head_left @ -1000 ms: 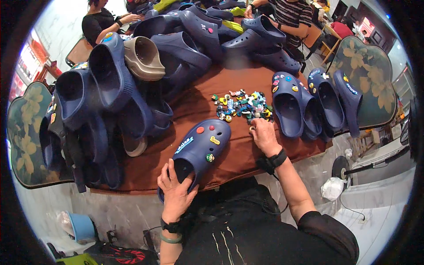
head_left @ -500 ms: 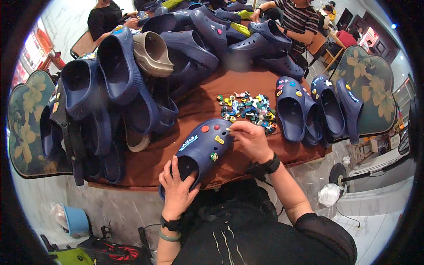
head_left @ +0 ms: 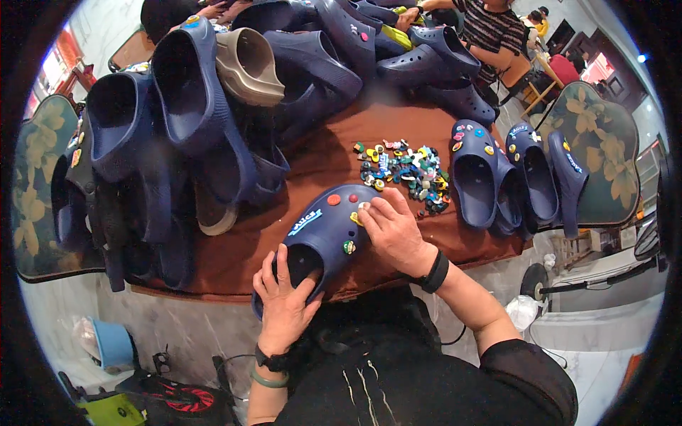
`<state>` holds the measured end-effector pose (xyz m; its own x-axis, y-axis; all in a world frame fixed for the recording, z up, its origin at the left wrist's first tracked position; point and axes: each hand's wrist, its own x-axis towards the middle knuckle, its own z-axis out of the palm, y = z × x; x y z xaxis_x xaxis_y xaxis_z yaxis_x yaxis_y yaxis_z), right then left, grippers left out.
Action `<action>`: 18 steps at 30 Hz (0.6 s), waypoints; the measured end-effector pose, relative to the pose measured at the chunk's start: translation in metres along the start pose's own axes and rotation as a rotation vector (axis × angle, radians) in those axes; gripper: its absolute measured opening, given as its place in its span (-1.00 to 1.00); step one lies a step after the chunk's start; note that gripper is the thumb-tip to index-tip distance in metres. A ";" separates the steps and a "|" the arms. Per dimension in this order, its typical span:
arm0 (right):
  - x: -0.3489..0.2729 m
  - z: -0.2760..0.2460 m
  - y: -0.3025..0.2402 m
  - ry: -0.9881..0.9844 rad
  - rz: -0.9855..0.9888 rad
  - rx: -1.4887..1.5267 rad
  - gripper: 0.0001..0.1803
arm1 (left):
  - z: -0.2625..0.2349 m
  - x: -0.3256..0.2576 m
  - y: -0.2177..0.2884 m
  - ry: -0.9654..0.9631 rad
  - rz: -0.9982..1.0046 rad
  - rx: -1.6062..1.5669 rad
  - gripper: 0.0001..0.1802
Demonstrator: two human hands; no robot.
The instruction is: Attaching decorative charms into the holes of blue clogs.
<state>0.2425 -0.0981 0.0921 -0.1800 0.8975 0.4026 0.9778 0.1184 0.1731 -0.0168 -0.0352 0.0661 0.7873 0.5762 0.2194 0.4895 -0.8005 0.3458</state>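
Observation:
A navy blue clog (head_left: 332, 231) lies tilted on the brown cloth in front of me, its toe pointing away and to the right. My left hand (head_left: 285, 305) grips its heel opening, some fingers reaching inside. On the toe, my right hand (head_left: 399, 231) pinches a small pale shoe charm (head_left: 363, 206) against the upper, partly hidden by the fingertips. Other charms sit on the clog: a red round one (head_left: 334, 200), a blue-and-white lettered strip (head_left: 305, 221) and a green-and-white figure (head_left: 349, 246). Beyond the right hand is a pile of loose charms (head_left: 412, 174).
Decorated navy clogs (head_left: 474, 188) stand to the right on the brown-covered table (head_left: 341, 153). Stacked clogs (head_left: 186, 92), with a beige clog (head_left: 249, 71) among them, rise at the left and continue along the back. Across the table sits a person in a striped top (head_left: 490, 32).
My right fingers have closed in over the clog's toe and now press the pale charm there. The left hand keeps its hold on the heel. The view has shifted slightly.

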 end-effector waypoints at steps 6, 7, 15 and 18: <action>0.004 -0.007 -0.004 -0.060 -0.106 -0.003 -0.50 | 0.000 0.000 -0.001 -0.009 -0.011 -0.016 -0.54; 0.004 -0.006 -0.007 -0.075 -0.124 -0.041 -0.49 | -0.001 0.000 0.000 -0.010 -0.010 -0.015 -0.54; -0.008 0.016 -0.013 0.084 0.005 0.042 -0.50 | 0.000 -0.001 0.000 0.008 0.002 -0.022 -0.56; -0.011 0.018 -0.013 0.153 0.064 0.081 -0.56 | 0.002 0.000 0.001 0.024 0.013 -0.013 -0.57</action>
<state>0.2343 -0.1019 0.0688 -0.1258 0.8298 0.5438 0.9920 0.1028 0.0727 -0.0159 -0.0364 0.0643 0.7844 0.5696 0.2454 0.4742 -0.8058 0.3548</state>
